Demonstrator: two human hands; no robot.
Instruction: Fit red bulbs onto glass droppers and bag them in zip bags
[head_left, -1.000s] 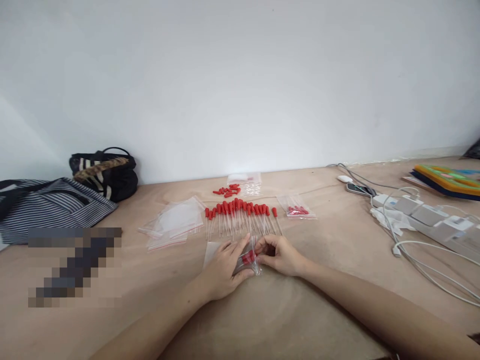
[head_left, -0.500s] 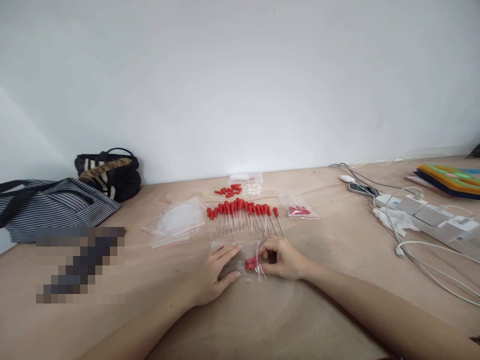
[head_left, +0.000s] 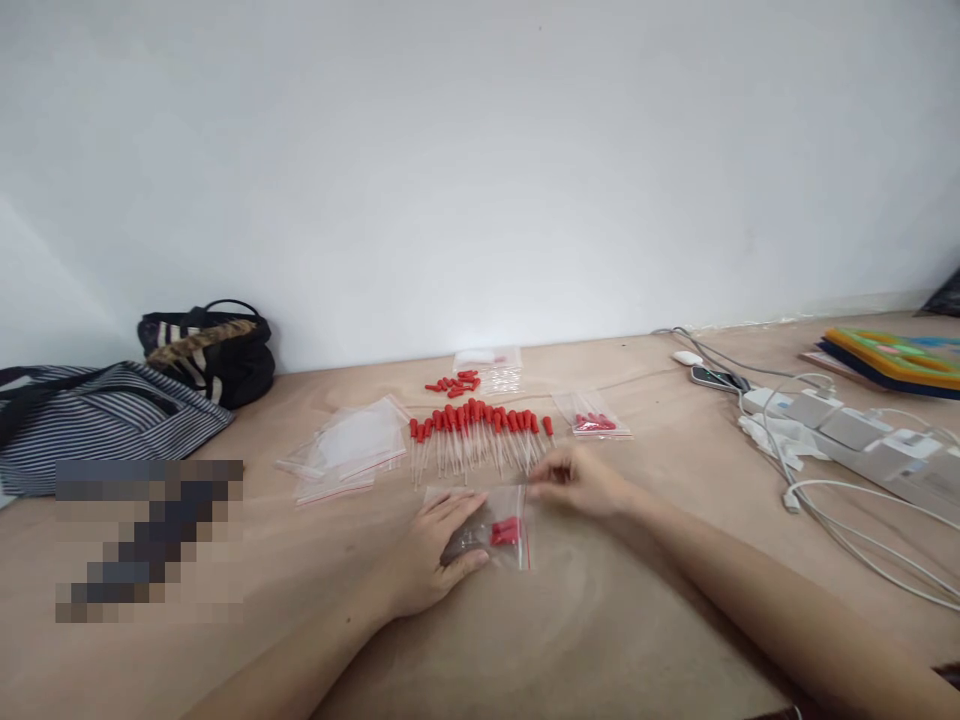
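Observation:
A clear zip-lock bag (head_left: pixel 480 545) lies flat in front of me with a few red rubber bulbs (head_left: pixel 505 531) inside, close to its red-lined opening on the right. My left hand (head_left: pixel 439 555) rests on the bag's left part, fingers stretched out and thumb apart. At the upper end of the opening, my right hand (head_left: pixel 574 482) pinches the bag's corner; motion smears its fingers slightly. Just beyond the bag, a row of thin clear droppers (head_left: pixel 466 450) with red bulb tops is fanned out.
Flat zip-lock bags (head_left: pixel 360 440) are piled to the left. Loose red bulbs (head_left: pixel 454 383) and a bag of clear tubes (head_left: pixel 501 375) lie near the wall. A filled bag (head_left: pixel 594 418) sits right of the droppers. Power strips with cables (head_left: pixel 840 425) stand at right, a striped bag (head_left: pixel 112 415) at left.
My right hand has moved up from the middle of the bag's opening to its upper corner. The red bulbs inside now show fully. My left hand stays on the bag.

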